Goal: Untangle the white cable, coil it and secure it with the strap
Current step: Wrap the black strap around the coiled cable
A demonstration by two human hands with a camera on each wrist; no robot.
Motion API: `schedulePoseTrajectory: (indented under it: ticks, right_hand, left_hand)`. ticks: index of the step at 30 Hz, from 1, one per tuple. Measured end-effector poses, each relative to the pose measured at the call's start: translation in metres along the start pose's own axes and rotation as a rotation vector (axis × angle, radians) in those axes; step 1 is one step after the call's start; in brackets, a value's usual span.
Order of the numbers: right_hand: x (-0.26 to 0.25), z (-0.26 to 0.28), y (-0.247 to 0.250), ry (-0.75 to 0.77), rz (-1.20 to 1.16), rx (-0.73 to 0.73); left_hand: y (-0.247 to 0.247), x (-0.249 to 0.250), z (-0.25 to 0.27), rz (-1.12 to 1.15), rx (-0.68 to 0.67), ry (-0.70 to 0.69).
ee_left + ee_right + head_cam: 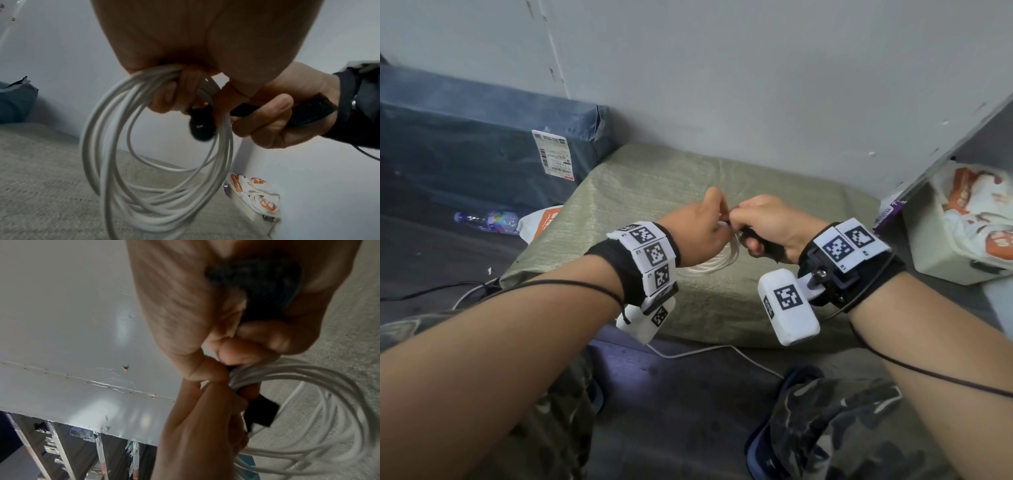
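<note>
The white cable [717, 262] [156, 186] [320, 402] hangs in several round loops above the olive woven sack [654, 185]. My left hand [705, 226] [185, 91] grips the top of the coil in its curled fingers. My right hand [760, 222] [267, 120] [236, 337] is right beside it, knuckles touching, and pinches the black strap [763, 245] [202, 128] [261, 412]. One strap end dangles inside the loops and the other runs back through the right palm. How far the strap goes round the bundle is hidden.
A grey wall [756, 85] stands close behind the sack. A blue parcel [465, 144] and a plastic bottle [489, 221] lie at the left. A box of orange-and-white packets [969, 219] sits at the right. Another white lead [722, 353] trails on the floor near my knees.
</note>
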State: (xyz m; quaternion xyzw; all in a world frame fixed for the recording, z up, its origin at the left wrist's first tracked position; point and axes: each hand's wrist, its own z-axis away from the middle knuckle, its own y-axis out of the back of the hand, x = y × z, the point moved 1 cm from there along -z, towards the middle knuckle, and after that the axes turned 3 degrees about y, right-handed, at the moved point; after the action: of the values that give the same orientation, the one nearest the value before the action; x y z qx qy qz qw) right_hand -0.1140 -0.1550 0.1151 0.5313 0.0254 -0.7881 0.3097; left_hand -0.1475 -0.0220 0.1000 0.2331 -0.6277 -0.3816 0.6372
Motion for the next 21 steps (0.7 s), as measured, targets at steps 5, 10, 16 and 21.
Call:
schedulePoseTrajectory:
  ticks: [5, 10, 16, 21]
  right_hand:
    - [0.000, 0.002, -0.001, 0.060, 0.076, -0.092]
    - [0.002, 0.003, -0.002, 0.103, 0.156, -0.040]
    - [0.006, 0.001, 0.000, 0.187, 0.258, 0.008]
    - [0.008, 0.003, 0.007, 0.237, 0.247, 0.009]
  left_hand:
    - [0.004, 0.001, -0.002, 0.224, -0.138, 0.148]
    - [0.005, -0.002, 0.000, 0.538, -0.294, 0.327]
    - [0.007, -0.005, 0.001, 0.814, -0.280, 0.361]
    - [0.005, -0.011, 0.000, 0.849, -0.235, 0.402]
